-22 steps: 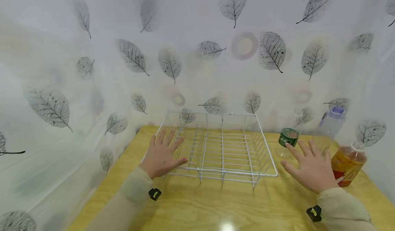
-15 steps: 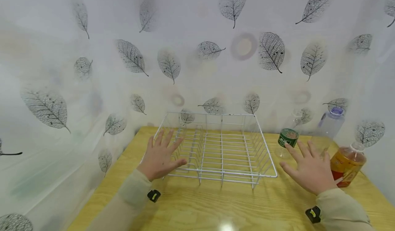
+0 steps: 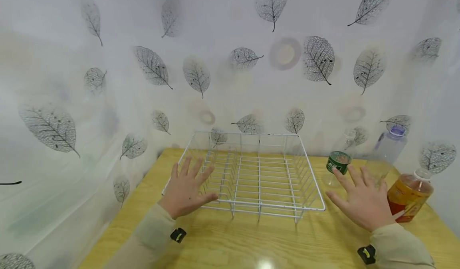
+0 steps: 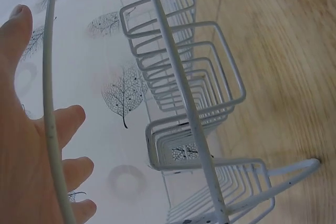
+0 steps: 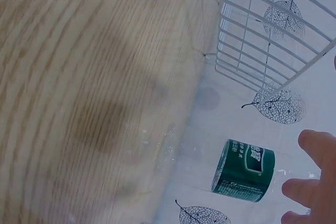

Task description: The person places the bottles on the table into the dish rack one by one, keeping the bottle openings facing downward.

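A white wire dish rack (image 3: 259, 181) stands on the wooden table. My left hand (image 3: 188, 189) is spread over its left front corner, fingers straight and holding nothing. In the left wrist view the rack's wires (image 4: 178, 61) fill the middle, with the left hand's fingers (image 4: 71, 124) at the left. To the right of the rack my right hand (image 3: 364, 201) is spread flat, also holding nothing. Its fingertips overlap a clear bottle with a green label (image 3: 338, 162) in the head view. Beside that hand's outer edge stands a bottle with an orange and red label (image 3: 409, 195).
Behind the right hand stands a clear bottle with a purple neck (image 3: 389, 143). A whitish curtain with leaf prints (image 3: 233, 93) hangs behind and to the left of the table (image 3: 251, 241). The rack takes up the table's middle back.
Both hands stay spread in nearly the same places. The view has shifted slightly, and the bottles at the right appear a little farther right and lower.
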`<state>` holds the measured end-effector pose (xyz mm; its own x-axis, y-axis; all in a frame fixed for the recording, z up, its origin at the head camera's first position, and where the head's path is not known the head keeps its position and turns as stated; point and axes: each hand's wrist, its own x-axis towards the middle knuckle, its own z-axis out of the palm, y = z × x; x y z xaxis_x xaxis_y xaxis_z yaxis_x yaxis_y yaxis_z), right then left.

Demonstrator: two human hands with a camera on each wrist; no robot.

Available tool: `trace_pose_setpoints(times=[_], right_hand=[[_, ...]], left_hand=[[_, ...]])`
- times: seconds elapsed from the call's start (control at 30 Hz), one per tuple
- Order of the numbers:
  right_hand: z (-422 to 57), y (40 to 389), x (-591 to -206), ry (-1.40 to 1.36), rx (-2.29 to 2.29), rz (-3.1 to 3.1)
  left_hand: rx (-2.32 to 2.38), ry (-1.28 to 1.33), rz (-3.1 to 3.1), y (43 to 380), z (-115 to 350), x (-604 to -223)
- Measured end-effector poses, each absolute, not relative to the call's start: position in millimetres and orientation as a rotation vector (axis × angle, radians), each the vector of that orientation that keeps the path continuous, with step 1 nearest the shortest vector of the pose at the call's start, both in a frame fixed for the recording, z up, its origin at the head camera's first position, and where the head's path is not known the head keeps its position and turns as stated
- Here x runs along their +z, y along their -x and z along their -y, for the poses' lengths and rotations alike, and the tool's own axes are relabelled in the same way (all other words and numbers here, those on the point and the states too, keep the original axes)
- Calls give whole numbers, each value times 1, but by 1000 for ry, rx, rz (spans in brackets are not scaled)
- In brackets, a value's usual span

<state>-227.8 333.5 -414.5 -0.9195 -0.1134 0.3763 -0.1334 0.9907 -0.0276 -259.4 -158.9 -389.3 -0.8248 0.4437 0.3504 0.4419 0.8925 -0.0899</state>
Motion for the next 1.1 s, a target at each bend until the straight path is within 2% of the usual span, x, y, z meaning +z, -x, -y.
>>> trace_pose_setpoints(times=[1.1], right_hand=[[-328, 226, -414, -248, -7, 2742]], left_hand=[[50, 636, 2725, 258, 156, -395]])
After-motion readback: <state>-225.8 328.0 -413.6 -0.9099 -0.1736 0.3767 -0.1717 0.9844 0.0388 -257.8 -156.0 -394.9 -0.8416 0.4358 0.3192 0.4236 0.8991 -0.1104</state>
